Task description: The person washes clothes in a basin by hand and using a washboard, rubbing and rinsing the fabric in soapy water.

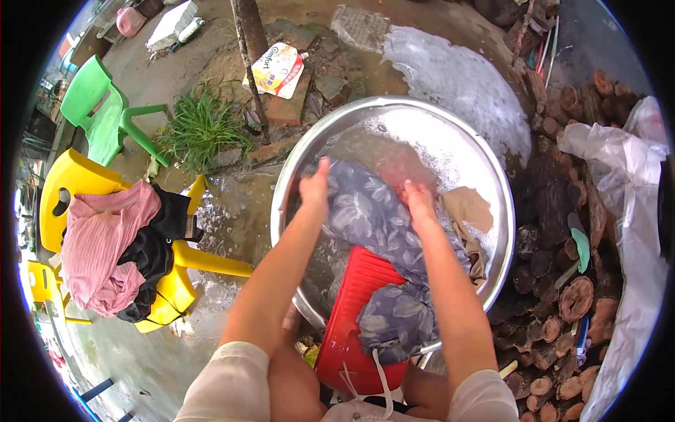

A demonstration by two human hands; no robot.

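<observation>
A grey-blue floral garment (358, 205) is stretched wet across a wide metal basin (288, 176) of soapy water. My left hand (315, 185) grips its left end, thumb up, near the basin's inner wall. At the garment's upper right edge, my right hand (419, 204) holds the cloth; its fingers are partly hidden. Below my hands a red ribbed washboard (337, 327) leans over the near rim, with a bunched part of the floral cloth lying on it. Reddish cloth (408, 166) shows through the water beyond my right hand. Brown cloth (466, 208) lies to the right, partly in foam.
To the left, a yellow plastic chair (84, 171) carries a pink garment (100, 237) and black clothing (171, 211). A green chair (97, 100) stands behind it. Stacked logs (575, 298) and plastic sheeting (635, 211) flank the right. Foam (459, 74) covers ground beyond the basin.
</observation>
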